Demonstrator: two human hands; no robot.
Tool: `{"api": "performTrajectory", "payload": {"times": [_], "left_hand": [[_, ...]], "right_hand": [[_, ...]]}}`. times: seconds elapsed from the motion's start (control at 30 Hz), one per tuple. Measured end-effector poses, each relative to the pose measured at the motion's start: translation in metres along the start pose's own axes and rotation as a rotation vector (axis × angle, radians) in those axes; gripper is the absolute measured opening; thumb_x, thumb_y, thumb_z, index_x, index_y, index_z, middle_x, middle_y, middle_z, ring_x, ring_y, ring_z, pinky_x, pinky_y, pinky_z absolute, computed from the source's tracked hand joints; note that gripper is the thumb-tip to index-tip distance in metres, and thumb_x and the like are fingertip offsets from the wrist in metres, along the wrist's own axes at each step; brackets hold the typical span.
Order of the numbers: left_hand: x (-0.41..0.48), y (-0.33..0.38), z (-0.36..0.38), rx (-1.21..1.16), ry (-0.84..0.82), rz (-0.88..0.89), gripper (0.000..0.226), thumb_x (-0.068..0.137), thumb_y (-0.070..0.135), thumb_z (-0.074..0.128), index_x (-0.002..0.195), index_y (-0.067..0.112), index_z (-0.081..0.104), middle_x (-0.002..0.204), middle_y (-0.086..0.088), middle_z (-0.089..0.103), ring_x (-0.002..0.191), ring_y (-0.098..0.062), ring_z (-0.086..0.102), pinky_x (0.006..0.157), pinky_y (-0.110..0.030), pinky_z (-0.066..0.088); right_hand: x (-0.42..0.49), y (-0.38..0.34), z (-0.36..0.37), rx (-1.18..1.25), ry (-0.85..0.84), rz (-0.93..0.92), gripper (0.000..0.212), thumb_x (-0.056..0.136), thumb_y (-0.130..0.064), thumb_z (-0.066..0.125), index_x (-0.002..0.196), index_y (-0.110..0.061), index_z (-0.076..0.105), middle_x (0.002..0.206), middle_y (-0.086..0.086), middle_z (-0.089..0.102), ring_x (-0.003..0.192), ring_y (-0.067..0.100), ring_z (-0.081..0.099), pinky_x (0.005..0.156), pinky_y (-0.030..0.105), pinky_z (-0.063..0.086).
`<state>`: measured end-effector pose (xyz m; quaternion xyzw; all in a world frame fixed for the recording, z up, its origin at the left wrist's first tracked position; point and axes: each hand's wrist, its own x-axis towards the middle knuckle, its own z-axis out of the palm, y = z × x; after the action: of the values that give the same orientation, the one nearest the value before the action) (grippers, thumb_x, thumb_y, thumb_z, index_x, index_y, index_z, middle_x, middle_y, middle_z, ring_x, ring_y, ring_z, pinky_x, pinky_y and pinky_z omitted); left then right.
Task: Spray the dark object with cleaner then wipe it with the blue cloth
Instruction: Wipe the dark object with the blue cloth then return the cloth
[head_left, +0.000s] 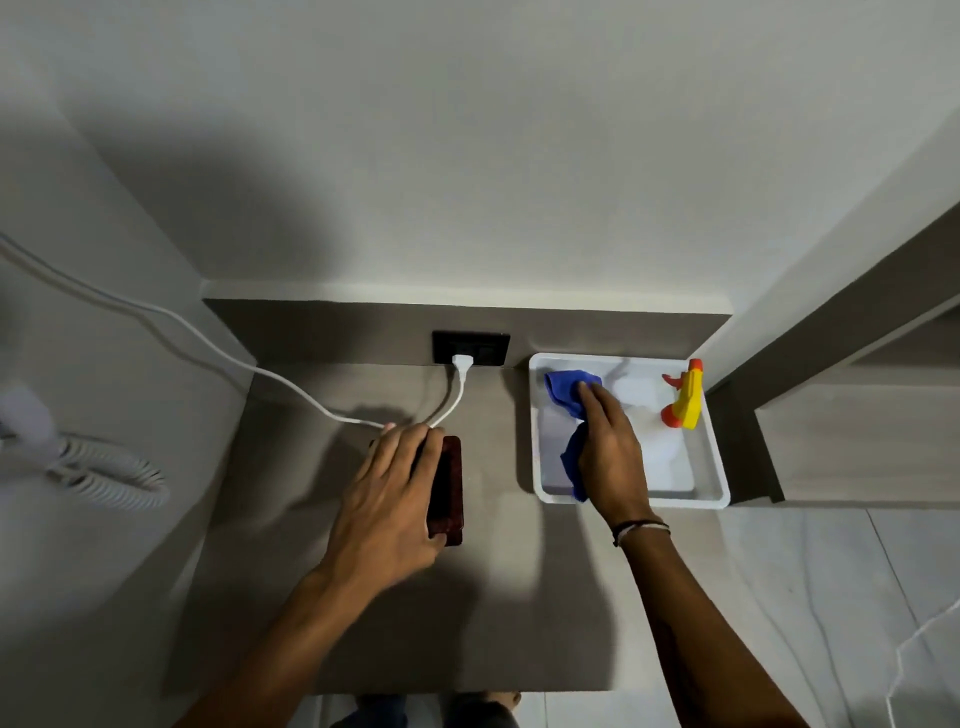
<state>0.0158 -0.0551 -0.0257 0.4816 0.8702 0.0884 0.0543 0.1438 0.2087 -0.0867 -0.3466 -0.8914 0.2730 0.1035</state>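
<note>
A dark reddish-brown flat object (451, 480) lies on the grey shelf (519, 597), and my left hand (387, 499) rests on top of it, covering its left side, fingers spread toward the wall. Inside the white tray (719, 483) at the right lies the blue cloth (566, 392); my right hand (610, 452) is pressed down on it, fingers gripping the fabric. The spray bottle (687, 397), with a yellow and orange trigger head and a pale body, stands in the tray's right part, apart from both hands.
A black wall socket (493, 349) holds a white plug (462, 362) whose cable (208, 343) runs left past my left hand. A coiled white cord (109, 475) hangs on the left wall. A wooden unit (857, 441) stands right of the tray.
</note>
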Motion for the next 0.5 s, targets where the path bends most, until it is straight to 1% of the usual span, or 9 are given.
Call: {"api": "performTrajectory", "payload": {"times": [0.07,0.1,0.17,0.2,0.23,0.3,0.37,0.43,0.5], "left_hand": [[0.000,-0.001,0.001,-0.003,-0.022,-0.005,0.129,0.047,0.048,0.097,0.154,0.004,0.042,0.151,-0.018,0.050,0.145,-0.036,0.039,0.133,-0.044,0.013],[0.000,-0.001,0.003,0.001,-0.031,-0.007,0.127,0.050,0.049,0.095,0.156,0.005,0.040,0.152,-0.017,0.049,0.146,-0.036,0.040,0.134,-0.044,0.012],[-0.001,-0.001,0.005,0.013,-0.037,-0.004,0.124,0.055,0.052,0.091,0.158,0.005,0.039,0.153,-0.015,0.046,0.147,-0.035,0.040,0.134,-0.044,0.011],[-0.001,-0.001,0.007,0.016,-0.034,-0.004,0.122,0.058,0.054,0.087,0.158,0.006,0.038,0.154,-0.014,0.045,0.148,-0.035,0.040,0.135,-0.043,0.009],[0.000,-0.001,0.007,0.021,-0.026,-0.003,0.120,0.061,0.058,0.083,0.159,0.006,0.037,0.155,-0.015,0.045,0.149,-0.036,0.040,0.135,-0.043,0.008],[0.000,-0.001,0.007,0.028,-0.006,-0.016,0.119,0.069,0.075,0.073,0.159,0.005,0.039,0.158,-0.017,0.046,0.150,-0.036,0.037,0.135,-0.041,0.005],[-0.001,0.000,0.007,0.003,0.018,-0.021,0.118,0.078,0.090,0.059,0.157,0.004,0.043,0.158,-0.019,0.046,0.150,-0.036,0.034,0.134,-0.040,0.003],[-0.002,0.000,0.008,-0.010,0.017,-0.011,0.114,0.087,0.093,0.048,0.157,0.003,0.044,0.159,-0.019,0.048,0.151,-0.035,0.035,0.135,-0.041,0.006],[-0.003,0.000,0.008,0.009,0.032,0.006,0.102,0.097,0.085,0.039,0.158,0.003,0.044,0.159,-0.020,0.050,0.151,-0.036,0.041,0.135,-0.043,0.010]], "right_hand": [[0.017,0.008,0.013,-0.106,-0.062,-0.032,0.074,0.101,0.008,0.059,0.168,-0.010,0.033,0.177,0.016,0.029,0.162,0.040,0.032,0.130,0.051,0.038],[0.023,0.013,0.022,-0.187,-0.128,-0.055,0.075,0.103,0.005,0.059,0.170,-0.009,0.026,0.180,0.017,0.021,0.166,0.041,0.024,0.133,0.051,0.034],[0.027,0.020,0.042,-0.335,-0.319,-0.066,0.072,0.110,-0.005,0.050,0.172,-0.007,0.012,0.181,0.020,0.003,0.169,0.043,0.006,0.137,0.051,0.019],[0.027,0.022,0.051,-0.401,-0.397,-0.056,0.070,0.113,-0.011,0.044,0.172,-0.005,0.006,0.181,0.023,-0.003,0.169,0.044,0.000,0.138,0.053,0.012],[0.025,0.022,0.057,-0.462,-0.437,-0.057,0.069,0.114,-0.016,0.039,0.171,-0.005,0.001,0.180,0.024,-0.008,0.168,0.046,-0.003,0.138,0.054,0.007],[0.024,0.022,0.063,-0.515,-0.466,-0.047,0.069,0.115,-0.020,0.035,0.171,-0.004,-0.001,0.179,0.026,-0.012,0.168,0.047,-0.006,0.137,0.054,0.005],[0.025,0.022,0.063,-0.517,-0.474,-0.041,0.068,0.116,-0.023,0.034,0.171,-0.004,-0.001,0.179,0.026,-0.011,0.168,0.046,-0.006,0.137,0.053,0.005],[0.023,0.022,0.059,-0.478,-0.448,-0.043,0.068,0.116,-0.025,0.034,0.171,-0.004,0.001,0.180,0.024,-0.008,0.169,0.043,-0.004,0.138,0.052,0.007],[0.014,0.018,0.053,-0.398,-0.364,-0.046,0.068,0.116,-0.021,0.036,0.171,-0.003,0.002,0.180,0.024,-0.005,0.170,0.040,-0.002,0.139,0.051,0.008]]}}
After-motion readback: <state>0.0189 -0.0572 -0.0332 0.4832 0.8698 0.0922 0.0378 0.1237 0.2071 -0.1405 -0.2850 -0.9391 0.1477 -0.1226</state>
